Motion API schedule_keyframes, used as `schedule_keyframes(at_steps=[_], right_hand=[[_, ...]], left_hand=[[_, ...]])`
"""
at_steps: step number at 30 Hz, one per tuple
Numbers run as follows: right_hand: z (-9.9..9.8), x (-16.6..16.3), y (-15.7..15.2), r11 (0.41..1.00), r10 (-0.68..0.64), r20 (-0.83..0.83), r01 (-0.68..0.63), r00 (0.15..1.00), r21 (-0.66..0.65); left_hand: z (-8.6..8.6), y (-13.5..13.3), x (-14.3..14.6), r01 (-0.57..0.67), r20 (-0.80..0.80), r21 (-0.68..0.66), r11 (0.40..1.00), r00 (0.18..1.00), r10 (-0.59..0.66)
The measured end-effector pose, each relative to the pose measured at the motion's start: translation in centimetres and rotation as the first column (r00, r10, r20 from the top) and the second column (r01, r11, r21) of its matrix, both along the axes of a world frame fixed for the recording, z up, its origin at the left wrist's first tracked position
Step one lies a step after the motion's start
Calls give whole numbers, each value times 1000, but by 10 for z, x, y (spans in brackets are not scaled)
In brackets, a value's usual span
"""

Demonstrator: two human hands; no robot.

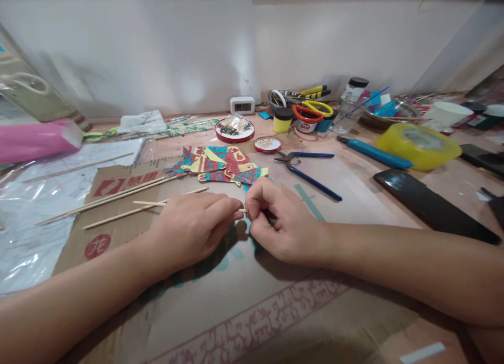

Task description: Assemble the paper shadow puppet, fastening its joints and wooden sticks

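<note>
My left hand [191, 225] is closed around a thin wooden stick [147, 203], whose back end sticks out to the left over the cardboard. The stick's other tip shows between the two hands. My right hand [281, 222] is pinched shut right at that tip; anything small in its fingertips is hidden. Just beyond my hands lies a painted paper figure [224, 164] in red, blue and yellow, its pieces joined by small metal fasteners. Wire pliers [309, 175] with blue handles rest spread beyond my right hand. More wooden sticks [106, 196] lie to the left.
Flattened cardboard [205, 322] covers the table beneath my hands. Farther back stand a lid of beads [235, 135], a smaller dish [268, 144], a digital clock [242, 105] and paint jars [282, 120]. To the right are a blue cutter [374, 153], yellow tape [417, 146] and a black case [435, 204].
</note>
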State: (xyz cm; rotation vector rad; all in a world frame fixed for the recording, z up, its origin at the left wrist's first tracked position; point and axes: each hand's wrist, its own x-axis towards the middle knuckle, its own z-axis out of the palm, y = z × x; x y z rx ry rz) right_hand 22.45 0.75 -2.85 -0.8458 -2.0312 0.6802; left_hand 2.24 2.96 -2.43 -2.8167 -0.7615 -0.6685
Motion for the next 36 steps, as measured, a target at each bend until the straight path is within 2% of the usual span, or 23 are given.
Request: schedule_keyframes(at_steps=[6,10,14,22,29,32,36], right_hand=[[0,-2,2,995,-7,-4,7,1000,-96],[-2,-2,3,990,-12,-54,4,998,-144],[-4,-2,4,989,-10,-83,-3,997,-149],[-7,-1,5,981,10,-63,-22,998,-195],[-3,-5,5,952,53,-103,-81,993,-294],[1,-5,7,949,40,-29,-47,999,-312],[3,-4,9,971,3,80,16,997,-239]], left_hand=[[-3,-2,2,-44,58,120,992,998,37],[-3,-3,3,-69,59,67,995,996,65],[-2,-5,4,-64,156,-15,998,986,65],[-2,-5,3,-63,171,124,990,984,41],[1,-5,4,-40,161,130,991,987,19],[0,-4,4,-41,213,126,991,977,13],[-2,-3,4,-55,223,114,992,974,29]])
